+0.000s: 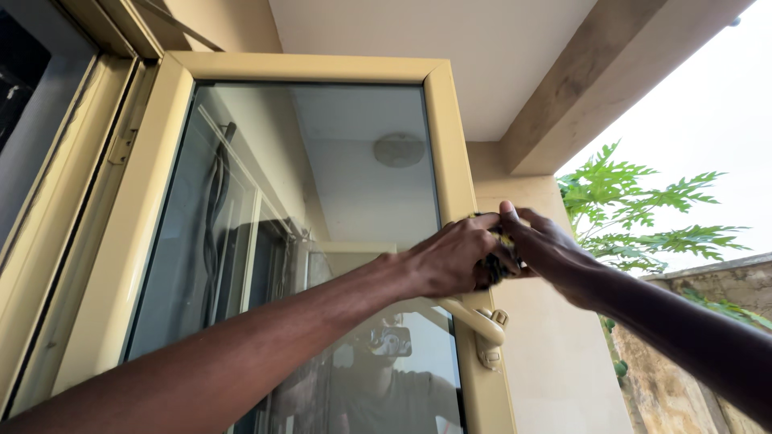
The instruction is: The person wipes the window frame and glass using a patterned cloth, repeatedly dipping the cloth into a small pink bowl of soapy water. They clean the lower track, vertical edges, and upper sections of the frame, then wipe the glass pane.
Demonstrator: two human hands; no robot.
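Daylight pours in from my two o'clock, where the sky (708, 104) is blown out white. The ceiling (450, 48) under cover stays evenly lit. The door glass (305, 241) throws dim reflections. My arms read dark against it. Everything is sharp; wide-angle stretching slants the edges.

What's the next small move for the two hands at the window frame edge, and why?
Probably settle the dark, yellowish wad into the left hand and press it flat on the beige frame. Both the left and the right hand pinch it together at the frame's edge, just above the handle, with neither gripping it alone.
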